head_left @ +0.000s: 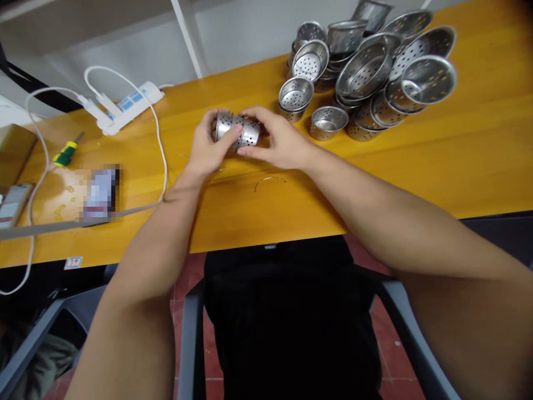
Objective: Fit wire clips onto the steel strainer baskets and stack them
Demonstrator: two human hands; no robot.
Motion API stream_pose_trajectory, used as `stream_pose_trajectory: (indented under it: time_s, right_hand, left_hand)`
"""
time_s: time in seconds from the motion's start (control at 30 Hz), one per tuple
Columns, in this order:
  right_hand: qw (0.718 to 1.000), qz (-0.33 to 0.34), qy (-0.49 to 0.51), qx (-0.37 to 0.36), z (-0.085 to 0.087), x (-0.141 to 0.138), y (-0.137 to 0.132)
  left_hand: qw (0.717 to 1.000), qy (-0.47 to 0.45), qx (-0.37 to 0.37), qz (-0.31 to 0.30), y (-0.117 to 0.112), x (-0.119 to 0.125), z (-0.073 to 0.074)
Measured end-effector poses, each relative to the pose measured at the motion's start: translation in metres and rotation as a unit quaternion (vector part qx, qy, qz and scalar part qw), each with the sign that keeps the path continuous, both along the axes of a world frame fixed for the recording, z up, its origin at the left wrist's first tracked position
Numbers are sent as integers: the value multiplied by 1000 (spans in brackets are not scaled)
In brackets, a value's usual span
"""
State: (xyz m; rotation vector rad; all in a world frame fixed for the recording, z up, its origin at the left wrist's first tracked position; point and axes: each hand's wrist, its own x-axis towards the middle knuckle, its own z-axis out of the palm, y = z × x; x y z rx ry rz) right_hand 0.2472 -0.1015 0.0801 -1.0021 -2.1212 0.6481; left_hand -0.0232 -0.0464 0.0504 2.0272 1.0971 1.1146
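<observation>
My left hand [207,145] and my right hand [280,143] both grip a small perforated steel strainer cup [238,129], held on its side just above the orange wooden table [458,161]. Left fingers wrap its left end, and the thumb lies across its wall. Right fingers curl over its right end. A thin curved wire [268,180] lies on the table just in front of my hands.
A pile of several perforated steel strainer cups [366,72] sits at the back right. At the left lie a white power strip [125,105] with its cable, a green-and-yellow screwdriver [66,154], a phone [100,193] and another phone [14,203].
</observation>
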Motion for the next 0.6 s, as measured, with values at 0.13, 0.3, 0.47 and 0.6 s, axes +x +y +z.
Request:
stream_pose_trajectory:
  time_s: [0.13, 0.3, 0.47, 0.6]
  right_hand:
    - [1000, -11, 2, 3, 4, 2, -1]
    - [998, 1, 51, -20, -10, 2, 10]
    - [978, 81, 140, -129, -30, -7, 21]
    - [977, 85, 145, -132, -25, -10, 17]
  left_hand:
    - [1000, 9, 13, 15, 5, 1, -1]
    - [999, -23, 31, -9, 10, -3, -10]
    - [994, -70, 82, -18, 9, -4, -14]
    - [994, -62, 94, -8, 5, 2, -7]
